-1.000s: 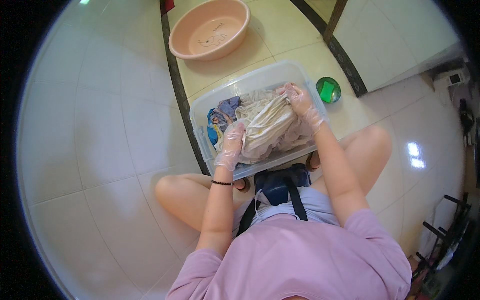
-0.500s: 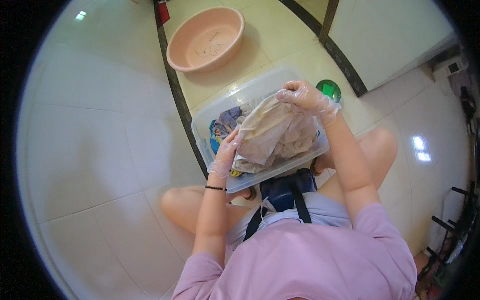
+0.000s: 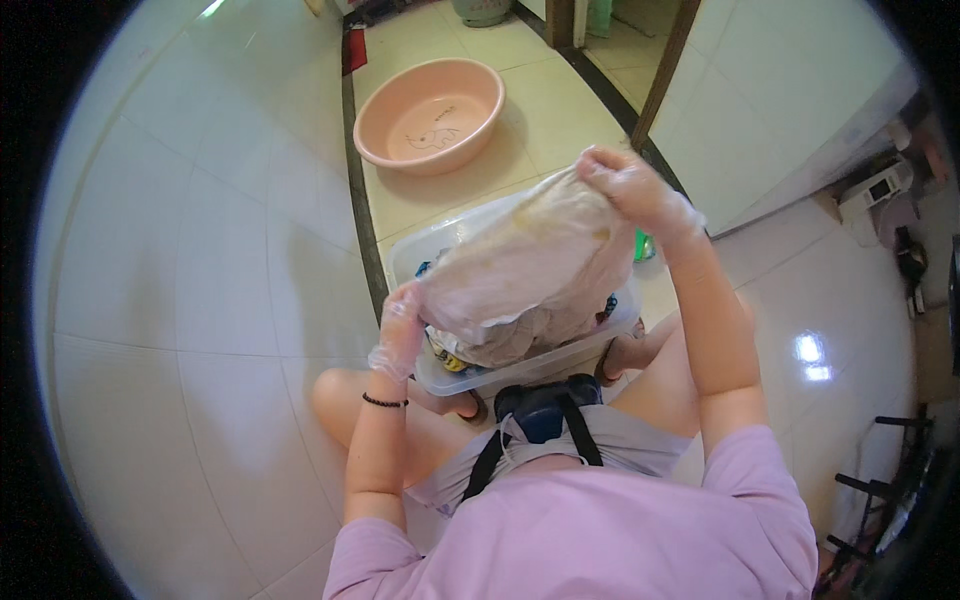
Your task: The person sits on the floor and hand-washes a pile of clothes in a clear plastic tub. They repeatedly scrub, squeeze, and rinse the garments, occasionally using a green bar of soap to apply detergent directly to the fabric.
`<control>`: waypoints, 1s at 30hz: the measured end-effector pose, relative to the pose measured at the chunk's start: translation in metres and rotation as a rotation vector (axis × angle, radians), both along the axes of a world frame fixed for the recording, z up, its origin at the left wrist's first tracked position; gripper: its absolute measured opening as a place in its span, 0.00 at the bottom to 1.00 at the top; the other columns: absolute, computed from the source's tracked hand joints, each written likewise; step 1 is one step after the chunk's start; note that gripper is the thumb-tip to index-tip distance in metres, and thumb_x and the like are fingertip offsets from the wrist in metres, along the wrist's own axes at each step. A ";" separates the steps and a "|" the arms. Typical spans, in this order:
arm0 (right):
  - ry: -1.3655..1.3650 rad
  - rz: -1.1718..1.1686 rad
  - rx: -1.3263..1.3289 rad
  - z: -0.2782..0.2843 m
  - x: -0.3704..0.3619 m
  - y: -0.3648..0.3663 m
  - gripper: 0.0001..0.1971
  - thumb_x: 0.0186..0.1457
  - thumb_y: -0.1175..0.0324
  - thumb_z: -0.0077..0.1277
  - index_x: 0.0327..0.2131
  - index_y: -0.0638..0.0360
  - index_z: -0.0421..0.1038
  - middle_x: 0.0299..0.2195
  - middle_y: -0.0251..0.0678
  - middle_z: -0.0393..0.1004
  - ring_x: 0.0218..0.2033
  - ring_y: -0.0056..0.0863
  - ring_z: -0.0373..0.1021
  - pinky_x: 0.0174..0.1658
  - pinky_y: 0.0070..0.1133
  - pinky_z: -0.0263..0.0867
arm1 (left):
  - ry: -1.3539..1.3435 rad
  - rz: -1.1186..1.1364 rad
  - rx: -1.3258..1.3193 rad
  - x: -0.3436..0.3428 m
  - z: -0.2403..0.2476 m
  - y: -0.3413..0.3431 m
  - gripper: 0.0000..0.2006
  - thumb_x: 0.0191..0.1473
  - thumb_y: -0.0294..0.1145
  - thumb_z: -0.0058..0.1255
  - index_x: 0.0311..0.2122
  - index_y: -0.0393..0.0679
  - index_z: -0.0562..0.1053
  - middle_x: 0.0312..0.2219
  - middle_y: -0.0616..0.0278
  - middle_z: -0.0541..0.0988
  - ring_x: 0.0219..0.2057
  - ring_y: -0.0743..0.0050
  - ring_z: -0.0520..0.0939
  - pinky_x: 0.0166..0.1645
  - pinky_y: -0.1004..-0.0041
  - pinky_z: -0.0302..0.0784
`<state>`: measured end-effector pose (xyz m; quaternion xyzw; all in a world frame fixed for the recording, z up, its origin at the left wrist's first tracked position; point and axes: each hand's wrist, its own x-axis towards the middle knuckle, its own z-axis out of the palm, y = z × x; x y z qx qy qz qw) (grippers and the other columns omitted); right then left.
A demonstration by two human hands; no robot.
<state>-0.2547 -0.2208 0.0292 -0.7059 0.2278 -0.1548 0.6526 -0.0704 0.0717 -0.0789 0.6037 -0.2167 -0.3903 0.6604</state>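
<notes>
A pale, off-white cloth [image 3: 530, 250] with faint yellowish stains is stretched between my two hands, above a clear plastic tub [image 3: 478, 382]. Its left edge is pinched in my left hand [image 3: 402, 325], by the tub's left side. Higher up and farther off, my right hand [image 3: 625, 190] grips the cloth's far right corner. Thin transparent gloves cover both hands. Beneath the cloth, more crumpled pale fabric [image 3: 515, 345] lies in the tub, with bits of blue and yellow cloth showing at the edges. The raised cloth hides much of the tub's contents.
An empty pink basin [image 3: 430, 115] stands on the floor beyond the tub. A round green object [image 3: 644, 246] is partly hidden behind my right wrist. My bent knees flank the tub. White tiled wall [image 3: 200, 250] rises at left; a dark rack [image 3: 880, 490] stands at lower right.
My hands have moved apart, the left one leftward and nearer, pulling the cloth wider and lifting it off the pile. The view has tilted up a little.
</notes>
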 end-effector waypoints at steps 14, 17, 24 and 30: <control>1.102 -0.609 -0.234 -0.278 -0.105 -0.106 0.20 0.50 0.60 0.39 0.44 0.61 0.67 0.45 0.51 0.67 0.47 0.45 0.64 0.49 0.33 0.60 | -0.009 -0.266 0.711 0.003 -0.109 -0.023 0.13 0.45 0.37 0.48 0.31 0.36 0.73 0.26 0.60 0.76 0.24 0.71 0.74 0.29 0.74 0.69; 1.107 -0.626 -0.118 -0.315 -0.106 -0.122 0.19 0.49 0.64 0.38 0.43 0.63 0.67 0.45 0.52 0.66 0.47 0.45 0.64 0.48 0.33 0.60 | 0.146 -0.291 0.577 -0.009 -0.071 -0.028 0.16 0.45 0.38 0.51 0.37 0.38 0.71 0.30 0.64 0.73 0.30 0.75 0.73 0.35 0.75 0.68; 1.022 -0.736 -0.166 -0.412 -0.067 -0.144 0.18 0.51 0.65 0.39 0.44 0.63 0.67 0.45 0.50 0.67 0.47 0.44 0.64 0.48 0.32 0.61 | 0.048 -0.254 0.791 0.005 -0.114 0.015 0.23 0.50 0.43 0.48 0.49 0.44 0.65 0.39 0.64 0.72 0.40 0.72 0.73 0.42 0.71 0.72; 1.139 -0.825 -0.016 -0.420 -0.043 -0.164 0.37 0.49 0.55 0.50 0.57 0.63 0.46 0.51 0.52 0.59 0.51 0.43 0.60 0.52 0.31 0.58 | 0.524 0.069 0.892 -0.011 -0.063 -0.042 0.23 0.54 0.45 0.40 0.51 0.42 0.63 0.45 0.63 0.71 0.45 0.71 0.70 0.52 0.73 0.61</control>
